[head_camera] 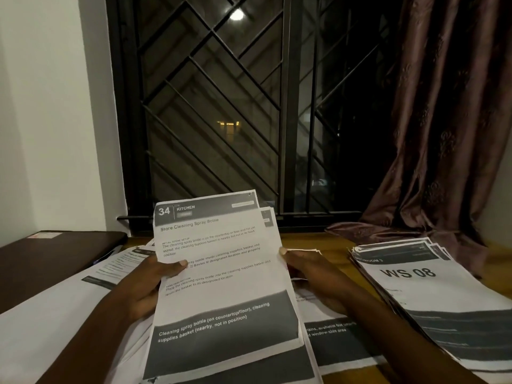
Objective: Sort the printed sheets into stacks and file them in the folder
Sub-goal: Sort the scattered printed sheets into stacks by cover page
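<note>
Wooden surface (335,242) carrying loose sheets (41,328) at left and the "WS 08" stack (432,295) at right. Above centre is a fanned bundle (268,217) topped by the "34 KITCHEN" sheet (221,273), its side edges pinched in the grip of left hand (146,286) and right hand (310,275), thumbs in front. Risk: the fanned back sheets may slip and mix with the unsorted paper below.

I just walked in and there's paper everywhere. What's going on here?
A person is sorting printed sheets at a table. The left hand and the right hand hold up a bundle of sheets; the top one reads "34 Kitchen". A stack topped "WS 08" lies on the right, and loose sheets lie spread on the left. A dark flat thing at far left may be the folder.
</note>
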Demonstrator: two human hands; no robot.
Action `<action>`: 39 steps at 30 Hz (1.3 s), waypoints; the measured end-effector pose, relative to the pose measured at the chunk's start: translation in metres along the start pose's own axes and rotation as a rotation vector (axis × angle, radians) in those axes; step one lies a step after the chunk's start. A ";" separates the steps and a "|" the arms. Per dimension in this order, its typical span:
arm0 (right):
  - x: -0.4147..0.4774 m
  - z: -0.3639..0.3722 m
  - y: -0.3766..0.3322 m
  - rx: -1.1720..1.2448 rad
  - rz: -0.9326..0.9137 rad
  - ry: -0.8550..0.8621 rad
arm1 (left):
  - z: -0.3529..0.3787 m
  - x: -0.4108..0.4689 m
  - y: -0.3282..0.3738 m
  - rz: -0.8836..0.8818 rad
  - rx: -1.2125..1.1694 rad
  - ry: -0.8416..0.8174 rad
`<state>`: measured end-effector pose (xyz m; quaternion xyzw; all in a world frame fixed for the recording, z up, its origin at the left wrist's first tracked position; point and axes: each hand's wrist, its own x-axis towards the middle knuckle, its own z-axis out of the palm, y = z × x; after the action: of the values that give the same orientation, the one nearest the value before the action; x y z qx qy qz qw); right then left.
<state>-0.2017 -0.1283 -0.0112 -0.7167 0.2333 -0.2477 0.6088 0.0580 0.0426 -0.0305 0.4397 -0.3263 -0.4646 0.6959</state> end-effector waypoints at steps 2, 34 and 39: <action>0.008 0.005 0.007 0.002 -0.010 0.040 | 0.002 0.000 0.000 -0.007 -0.014 -0.014; 0.005 -0.022 0.002 -0.273 -0.062 0.269 | 0.001 -0.003 0.002 0.003 -0.017 0.028; 0.004 0.011 0.000 0.021 0.031 0.025 | 0.000 -0.001 0.003 -0.007 -0.030 0.006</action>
<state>-0.1914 -0.1224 -0.0120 -0.7032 0.2494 -0.2496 0.6172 0.0588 0.0439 -0.0279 0.4318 -0.3160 -0.4705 0.7017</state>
